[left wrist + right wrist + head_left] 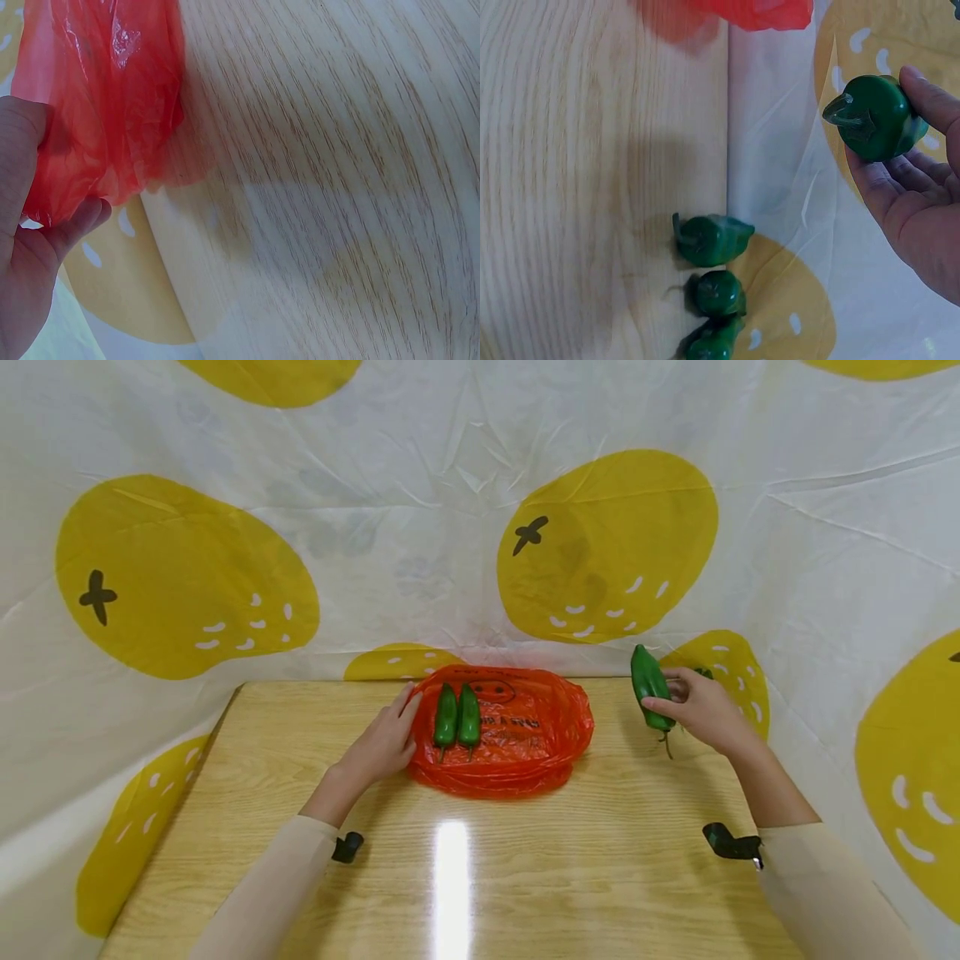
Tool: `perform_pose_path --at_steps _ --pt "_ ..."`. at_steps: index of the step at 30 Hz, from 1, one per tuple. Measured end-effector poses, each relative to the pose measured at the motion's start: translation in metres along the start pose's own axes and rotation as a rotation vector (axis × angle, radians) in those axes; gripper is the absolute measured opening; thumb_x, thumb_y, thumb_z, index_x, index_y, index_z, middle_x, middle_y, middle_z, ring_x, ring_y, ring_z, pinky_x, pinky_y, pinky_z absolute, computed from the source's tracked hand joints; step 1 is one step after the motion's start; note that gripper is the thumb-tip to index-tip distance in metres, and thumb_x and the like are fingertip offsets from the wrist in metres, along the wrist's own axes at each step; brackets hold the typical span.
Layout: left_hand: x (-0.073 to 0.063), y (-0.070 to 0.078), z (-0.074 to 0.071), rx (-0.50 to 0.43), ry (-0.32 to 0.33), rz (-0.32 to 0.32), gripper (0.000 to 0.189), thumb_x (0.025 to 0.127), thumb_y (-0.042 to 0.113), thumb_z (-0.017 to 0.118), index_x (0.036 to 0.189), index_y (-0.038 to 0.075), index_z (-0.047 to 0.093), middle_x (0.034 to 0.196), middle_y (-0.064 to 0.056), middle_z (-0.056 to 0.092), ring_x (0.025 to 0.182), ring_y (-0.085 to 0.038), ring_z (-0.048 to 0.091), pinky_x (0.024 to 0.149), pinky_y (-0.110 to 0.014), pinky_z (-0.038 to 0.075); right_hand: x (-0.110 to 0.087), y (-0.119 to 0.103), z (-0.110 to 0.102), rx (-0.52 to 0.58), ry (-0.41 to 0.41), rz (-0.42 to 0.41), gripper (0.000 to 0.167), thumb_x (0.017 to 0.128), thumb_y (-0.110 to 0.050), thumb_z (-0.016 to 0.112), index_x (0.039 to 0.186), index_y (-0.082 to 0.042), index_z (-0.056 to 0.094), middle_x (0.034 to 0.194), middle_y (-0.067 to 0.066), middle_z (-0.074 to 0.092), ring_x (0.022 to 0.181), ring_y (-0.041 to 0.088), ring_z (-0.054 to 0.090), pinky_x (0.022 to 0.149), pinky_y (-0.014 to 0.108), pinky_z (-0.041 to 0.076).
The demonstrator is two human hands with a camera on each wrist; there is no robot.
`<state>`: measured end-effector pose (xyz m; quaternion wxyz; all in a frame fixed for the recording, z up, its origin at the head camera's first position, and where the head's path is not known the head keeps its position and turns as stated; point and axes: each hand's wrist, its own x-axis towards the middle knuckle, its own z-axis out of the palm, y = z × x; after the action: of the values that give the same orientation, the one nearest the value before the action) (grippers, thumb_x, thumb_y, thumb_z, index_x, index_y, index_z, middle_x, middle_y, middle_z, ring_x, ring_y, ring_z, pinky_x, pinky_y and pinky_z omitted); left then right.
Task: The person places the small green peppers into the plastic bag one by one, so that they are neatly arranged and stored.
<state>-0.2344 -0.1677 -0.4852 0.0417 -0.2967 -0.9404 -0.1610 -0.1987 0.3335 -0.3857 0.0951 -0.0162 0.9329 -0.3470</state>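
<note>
To the left on a thin red plastic bag point(558, 714) — by a pale wood-grain table's point(570, 877) far edge — lie two long green peppers point(446, 718) side by side, and to its right three glossy green peppers point(718, 292) line that edge.

Both forearms point(266, 885) reach forward, left hand point(382, 739) gripping, right hand point(697, 706) raised and gripping.

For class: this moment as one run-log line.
right hand: holds green chili pepper | left hand: grips red plastic bag | on bag: two green chili peppers | on table: three others
</note>
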Motion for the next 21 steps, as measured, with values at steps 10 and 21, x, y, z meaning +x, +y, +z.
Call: perform_pose_path --at_steps 10,21 --pt "0.0 0.001 0.0 0.0 -0.003 -0.002 0.075 0.091 0.005 0.066 0.156 -0.008 0.033 0.164 -0.032 0.026 0.123 -0.05 0.057 0.109 -0.057 0.047 0.014 -0.019 0.013 0.039 -0.045 -0.049 0.082 0.1 -0.043 0.065 0.155 0.008 0.032 0.147 0.036 0.05 0.132 0.05 0.054 0.097 0.054 0.056" --pt "0.0 0.001 0.002 -0.002 0.012 0.003 0.074 0.09 0.005 0.064 0.156 -0.008 0.033 0.164 -0.032 0.027 0.122 -0.051 0.058 0.109 -0.057 0.048 0.033 -0.045 0.034 0.053 -0.071 -0.13 0.07 0.098 -0.037 0.07 0.147 0.006 0.045 0.14 0.031 0.059 0.128 0.046 0.06 0.1 0.056 0.055"
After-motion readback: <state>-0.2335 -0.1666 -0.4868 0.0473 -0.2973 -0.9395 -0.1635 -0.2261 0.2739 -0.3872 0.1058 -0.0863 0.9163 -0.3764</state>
